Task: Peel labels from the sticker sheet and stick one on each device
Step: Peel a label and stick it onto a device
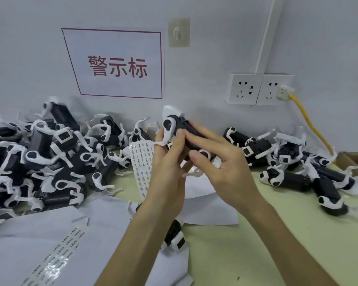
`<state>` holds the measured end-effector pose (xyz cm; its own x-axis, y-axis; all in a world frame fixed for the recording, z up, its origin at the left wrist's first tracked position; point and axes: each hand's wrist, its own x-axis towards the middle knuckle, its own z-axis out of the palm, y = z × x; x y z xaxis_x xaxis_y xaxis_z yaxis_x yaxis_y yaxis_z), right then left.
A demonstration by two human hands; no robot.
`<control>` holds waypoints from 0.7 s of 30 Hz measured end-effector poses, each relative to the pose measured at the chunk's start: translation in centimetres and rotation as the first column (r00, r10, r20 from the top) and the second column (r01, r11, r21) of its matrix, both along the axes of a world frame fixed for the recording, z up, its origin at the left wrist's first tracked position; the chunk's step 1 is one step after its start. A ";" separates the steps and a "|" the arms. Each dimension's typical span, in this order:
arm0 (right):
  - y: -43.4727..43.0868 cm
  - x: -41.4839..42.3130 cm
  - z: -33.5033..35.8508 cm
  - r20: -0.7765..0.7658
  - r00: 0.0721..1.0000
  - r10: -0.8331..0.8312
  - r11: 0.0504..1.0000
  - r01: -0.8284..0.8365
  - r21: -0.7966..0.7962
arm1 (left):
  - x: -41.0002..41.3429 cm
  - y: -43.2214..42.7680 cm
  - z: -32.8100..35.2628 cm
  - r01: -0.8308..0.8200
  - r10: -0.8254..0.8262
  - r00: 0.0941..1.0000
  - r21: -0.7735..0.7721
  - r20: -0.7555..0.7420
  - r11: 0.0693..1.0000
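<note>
The device is up in front of me, above the worktop and between its two heaps, gripped by both hands. My left hand curls its fingers round the near end. My right hand pinches the body between a thumb underneath and fingers laid along the top.

The worktop is pale yellow-green and runs to a plain grey-white wall. On the wall hangs a white sign with a red border and red characters, and beside it a clear stick-on hook. Further right is a pair of white sockets under a white conduit. A white plug sits in the right socket, and its yellow cable drops towards a cardboard box at the edge.

A big pile of devices fills the left side against the wall, and a smaller group lies to the right. White paper sheets cover the near left, with a strip of labels lying on them. One more device lies under my left forearm. The sticker sheet curves up just behind my left hand, with rows of small dark labels on it.

The device I hold is black and oblong, with white pieces wrapped on it. One rounded white piece at the top end has a dark spot, and a thin white tail curls off it past my left fingers.
</note>
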<state>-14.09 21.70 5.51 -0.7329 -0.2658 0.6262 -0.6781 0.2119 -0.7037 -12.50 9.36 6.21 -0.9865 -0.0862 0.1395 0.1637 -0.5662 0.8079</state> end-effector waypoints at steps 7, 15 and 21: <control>-1.6 0.4 -0.6 -0.092 0.995 -0.050 0.996 0.042 -0.083 | -0.3 -1.3 0.3 -0.140 0.137 0.989 0.045 0.064 0.989; 0.6 -2.1 -2.9 0.105 0.993 -0.059 0.862 -0.002 0.507 | -1.1 -5.9 1.1 -0.148 0.106 0.983 0.306 0.149 0.941; -1.2 -2.6 -7.3 0.095 0.994 0.054 0.691 -0.106 0.715 | -1.5 -8.4 1.0 -0.223 0.045 0.920 0.424 0.390 0.878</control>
<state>-16.71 20.46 -1.77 -0.7174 -0.6747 0.1736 -0.6774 0.6172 -0.4003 -13.97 0.98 7.17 -0.9331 -0.1866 -0.3075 0.0153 -0.8748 0.4842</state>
